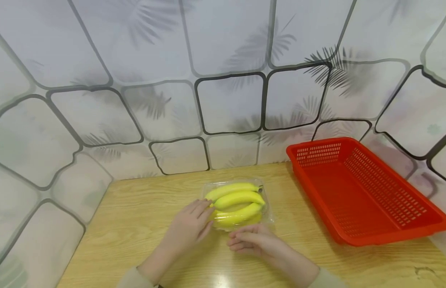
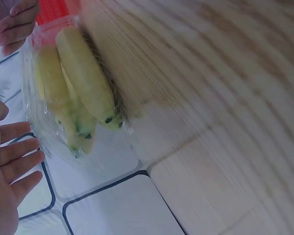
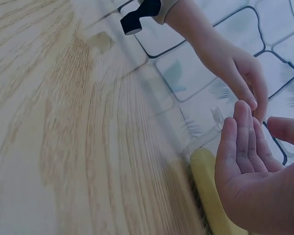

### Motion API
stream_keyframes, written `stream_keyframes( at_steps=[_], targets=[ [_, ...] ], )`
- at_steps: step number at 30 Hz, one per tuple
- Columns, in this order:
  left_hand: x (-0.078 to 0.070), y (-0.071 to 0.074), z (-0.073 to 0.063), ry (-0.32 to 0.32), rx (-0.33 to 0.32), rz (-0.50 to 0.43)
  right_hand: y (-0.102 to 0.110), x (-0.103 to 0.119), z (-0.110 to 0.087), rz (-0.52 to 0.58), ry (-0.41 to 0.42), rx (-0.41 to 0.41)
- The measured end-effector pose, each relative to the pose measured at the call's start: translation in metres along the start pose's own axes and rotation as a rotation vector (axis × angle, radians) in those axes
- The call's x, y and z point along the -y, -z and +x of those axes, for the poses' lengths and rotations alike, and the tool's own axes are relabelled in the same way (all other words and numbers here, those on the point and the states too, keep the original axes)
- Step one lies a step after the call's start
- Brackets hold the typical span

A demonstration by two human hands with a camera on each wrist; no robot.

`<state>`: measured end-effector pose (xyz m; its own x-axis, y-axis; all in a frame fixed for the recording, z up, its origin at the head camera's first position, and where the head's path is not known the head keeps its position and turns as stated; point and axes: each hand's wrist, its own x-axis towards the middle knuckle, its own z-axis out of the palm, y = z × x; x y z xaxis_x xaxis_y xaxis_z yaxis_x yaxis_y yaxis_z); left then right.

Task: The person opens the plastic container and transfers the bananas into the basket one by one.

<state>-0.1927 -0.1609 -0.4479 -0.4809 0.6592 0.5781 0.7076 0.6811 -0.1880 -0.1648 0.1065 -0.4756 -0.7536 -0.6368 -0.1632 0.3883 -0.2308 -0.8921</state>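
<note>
Two light sleeves (image 1: 136, 279) reach in from the bottom of the head view, each ending in a bare hand. The right hand (image 1: 257, 242), the nearer one, is just in front of the box's near edge, toward its right corner; its fingers are together and slightly bent, the thumb apart from them, holding nothing. The left hand (image 1: 188, 226) comes in a little farther on, its loosely straight fingers reaching the left edge of a clear plastic box (image 1: 269, 214); whether the fingertips touch it I cannot tell. That hand is not closed around anything.

The box lies flat on a pale wooden desk (image 1: 143, 208), just beyond the right hand and to the right of the left hand. Inside are yellow bananas (image 1: 239, 198), lying roughly crosswise, one behind another.

To the right, well apart from both hands, stands a red plastic basket (image 1: 363, 196) with slotted sides. Behind everything rises a pale wall (image 1: 228, 104) patterned with dark-outlined blocks and grey leaves.
</note>
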Motion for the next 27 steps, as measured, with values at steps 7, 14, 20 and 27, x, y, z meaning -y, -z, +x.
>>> stream_keyframes(
  at_steps=[7, 14, 20, 27],
  targets=[
    [0.008, 0.003, -0.011, 0.028, -0.034, -0.018, -0.01, -0.004, 0.007, 0.013, 0.002, 0.005],
    [0.009, 0.003, -0.018, 0.052, -0.03, -0.015, -0.018, -0.009, 0.014, 0.003, -0.029, -0.017],
    [0.007, 0.004, -0.021, 0.085, -0.011, -0.02, -0.023, -0.015, 0.019, -0.009, -0.048, -0.041],
    [0.007, 0.004, -0.025, 0.11, -0.021, -0.044, -0.025, -0.019, 0.023, -0.011, -0.059, -0.03]
  ],
)
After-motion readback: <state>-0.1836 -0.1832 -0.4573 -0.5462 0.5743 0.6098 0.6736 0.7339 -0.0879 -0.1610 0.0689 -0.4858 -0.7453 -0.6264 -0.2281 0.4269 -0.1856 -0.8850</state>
